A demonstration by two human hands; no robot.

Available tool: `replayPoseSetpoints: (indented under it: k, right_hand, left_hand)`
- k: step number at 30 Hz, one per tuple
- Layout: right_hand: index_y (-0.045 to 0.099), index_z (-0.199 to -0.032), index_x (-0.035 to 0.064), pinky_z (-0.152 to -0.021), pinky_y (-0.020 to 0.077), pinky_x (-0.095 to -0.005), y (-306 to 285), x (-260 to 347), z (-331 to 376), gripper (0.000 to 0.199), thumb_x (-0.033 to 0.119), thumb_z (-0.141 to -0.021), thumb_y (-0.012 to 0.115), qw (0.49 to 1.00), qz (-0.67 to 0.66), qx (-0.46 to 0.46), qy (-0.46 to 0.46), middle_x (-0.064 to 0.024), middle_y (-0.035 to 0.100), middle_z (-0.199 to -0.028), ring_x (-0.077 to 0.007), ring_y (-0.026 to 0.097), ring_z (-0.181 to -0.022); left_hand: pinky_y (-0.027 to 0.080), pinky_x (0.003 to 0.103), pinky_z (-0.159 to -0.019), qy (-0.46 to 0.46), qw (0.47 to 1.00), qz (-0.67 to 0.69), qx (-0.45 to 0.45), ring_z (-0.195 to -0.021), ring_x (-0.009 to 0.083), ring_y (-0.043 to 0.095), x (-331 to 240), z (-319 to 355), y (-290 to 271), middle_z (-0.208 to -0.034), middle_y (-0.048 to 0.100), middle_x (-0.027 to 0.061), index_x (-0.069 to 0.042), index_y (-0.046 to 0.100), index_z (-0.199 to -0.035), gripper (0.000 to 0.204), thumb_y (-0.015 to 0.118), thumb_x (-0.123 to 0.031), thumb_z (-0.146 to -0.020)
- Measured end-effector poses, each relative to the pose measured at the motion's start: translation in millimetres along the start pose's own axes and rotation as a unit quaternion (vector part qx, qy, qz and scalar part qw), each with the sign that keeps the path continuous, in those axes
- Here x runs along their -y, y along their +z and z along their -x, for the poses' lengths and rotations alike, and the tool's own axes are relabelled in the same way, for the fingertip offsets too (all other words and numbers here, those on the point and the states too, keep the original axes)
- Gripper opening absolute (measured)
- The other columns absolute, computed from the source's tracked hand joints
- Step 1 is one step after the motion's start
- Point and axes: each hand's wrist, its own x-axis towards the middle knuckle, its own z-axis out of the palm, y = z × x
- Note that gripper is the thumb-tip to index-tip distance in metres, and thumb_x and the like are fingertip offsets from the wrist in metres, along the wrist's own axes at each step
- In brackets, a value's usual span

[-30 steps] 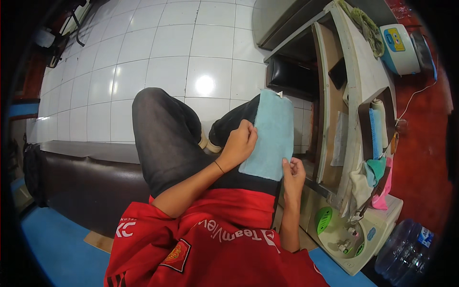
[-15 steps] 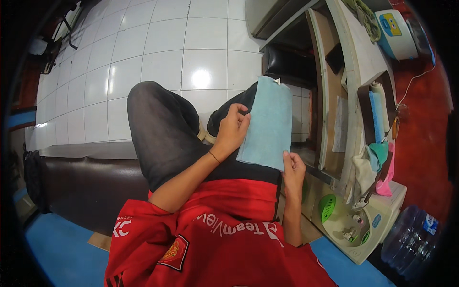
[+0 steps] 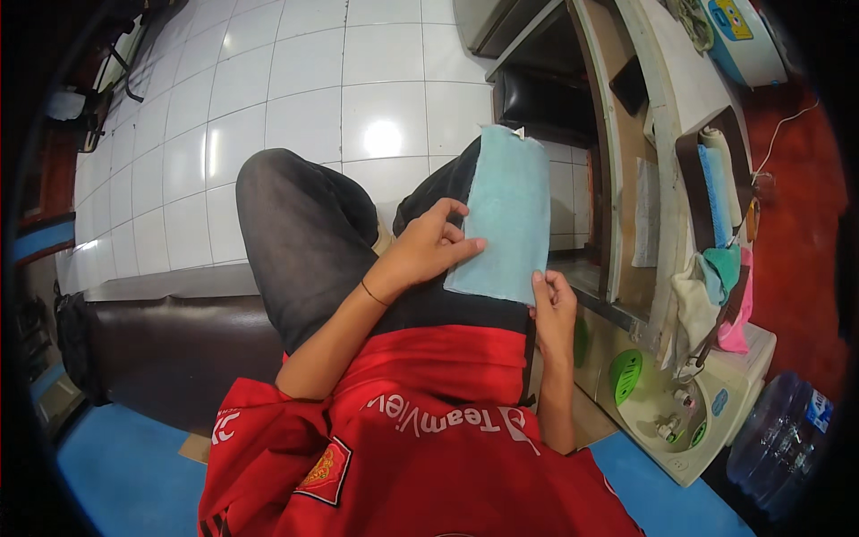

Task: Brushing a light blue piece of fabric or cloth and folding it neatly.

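Pale-blue cloth (image 3: 506, 219), folded to a narrow strip, lies along the right thigh; since a second ago the left hand (image 3: 420, 251) has slid flat onto its left edge, fingers pressing it smooth. Right hand (image 3: 555, 304) pinches the cloth's near corner.

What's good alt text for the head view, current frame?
A seated person in a red shirt holds a folded light-blue cloth flat on the right thigh: left hand pressing its left edge, right hand pinching its near corner. White tiled floor lies ahead, a cluttered white shelf unit to the right.
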Motion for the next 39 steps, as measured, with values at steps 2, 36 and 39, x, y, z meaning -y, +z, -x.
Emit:
replayPoseSetpoints:
  k: [2,36,39]
  right_hand:
    - [0.06,-0.096,0.0048,-0.051,0.0364,-0.0185,-1,4,4,0.021,0.025,-0.098,0.062,1.0,0.004,0.003,0.007,0.0044,0.058,-0.071,-0.0029,0.047,-0.057]
    - [0.062,-0.095,0.0049,-0.053,0.0382,-0.0177,-18,-6,14,0.014,0.019,-0.095,0.066,0.999,-0.004,-0.014,-0.052,0.0045,0.057,-0.071,-0.003,0.052,-0.06]
    - [0.063,-0.096,0.0042,-0.053,0.0387,-0.018,-18,-10,13,0.014,0.018,-0.095,0.065,0.999,0.009,0.002,-0.046,0.0039,0.058,-0.071,-0.0035,0.053,-0.06]
  left_hand:
    - [0.042,0.02,-0.063,0.006,1.0,-0.007,0.01,-0.07,0.0043,0.051,-1,7,2,-0.077,0.059,-0.0013,0.002,0.047,-0.124,0.045,0.07,-0.019,-0.092]
    - [0.046,0.022,-0.063,0.031,0.995,-0.05,-0.078,-0.069,0.0069,0.055,-2,43,11,-0.086,0.057,0.0032,0.0,0.046,-0.12,0.034,0.063,-0.004,-0.091]
    - [0.046,0.023,-0.062,0.029,0.992,-0.109,-0.052,-0.068,0.0084,0.054,6,41,10,-0.085,0.056,0.0041,0.0,0.046,-0.121,0.036,0.063,-0.003,-0.09]
